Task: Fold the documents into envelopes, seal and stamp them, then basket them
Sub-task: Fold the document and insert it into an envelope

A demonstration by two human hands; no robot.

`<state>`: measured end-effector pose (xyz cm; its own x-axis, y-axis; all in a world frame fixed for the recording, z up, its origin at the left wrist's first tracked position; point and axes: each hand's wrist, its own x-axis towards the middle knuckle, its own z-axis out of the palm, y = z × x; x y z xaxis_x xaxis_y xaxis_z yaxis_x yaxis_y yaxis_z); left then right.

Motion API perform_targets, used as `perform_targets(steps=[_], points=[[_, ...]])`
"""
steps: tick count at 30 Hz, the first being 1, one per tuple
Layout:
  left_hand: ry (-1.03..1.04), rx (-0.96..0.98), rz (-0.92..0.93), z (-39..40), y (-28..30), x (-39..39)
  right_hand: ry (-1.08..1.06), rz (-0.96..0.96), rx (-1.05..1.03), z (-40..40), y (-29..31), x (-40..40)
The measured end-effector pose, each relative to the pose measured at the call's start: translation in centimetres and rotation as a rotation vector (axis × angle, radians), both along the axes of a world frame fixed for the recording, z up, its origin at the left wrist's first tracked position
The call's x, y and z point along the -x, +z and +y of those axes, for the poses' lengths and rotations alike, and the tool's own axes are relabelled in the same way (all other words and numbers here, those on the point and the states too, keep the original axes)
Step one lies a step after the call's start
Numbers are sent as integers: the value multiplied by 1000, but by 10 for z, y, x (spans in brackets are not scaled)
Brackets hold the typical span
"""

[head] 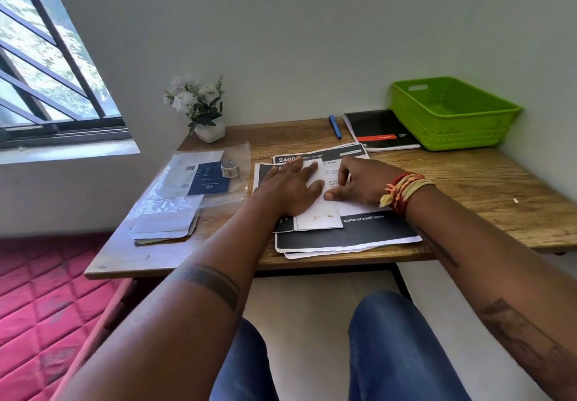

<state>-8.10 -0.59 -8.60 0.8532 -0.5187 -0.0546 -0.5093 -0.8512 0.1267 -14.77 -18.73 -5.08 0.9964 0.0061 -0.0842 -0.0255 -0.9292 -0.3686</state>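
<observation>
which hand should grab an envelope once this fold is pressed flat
Left. The envelopes lie at the desk's left edge, on the left hand's side. The right hand would have to cross over the folded sheet, so it could stay holding it.

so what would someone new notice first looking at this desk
Probably the two hands at the middle of the wooden desk: the left hand presses flat on a folded white paper sheet while the right hand pinches its edge. Next, the bright green plastic basket at the far right corner, then the small white flower pot by the wall at the far left.
</observation>
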Motion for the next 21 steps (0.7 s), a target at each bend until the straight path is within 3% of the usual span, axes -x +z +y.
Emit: perform_targets(steps=[21], points=[[1,-18,-19,1,-1,2,82,145,33,0,7,41]])
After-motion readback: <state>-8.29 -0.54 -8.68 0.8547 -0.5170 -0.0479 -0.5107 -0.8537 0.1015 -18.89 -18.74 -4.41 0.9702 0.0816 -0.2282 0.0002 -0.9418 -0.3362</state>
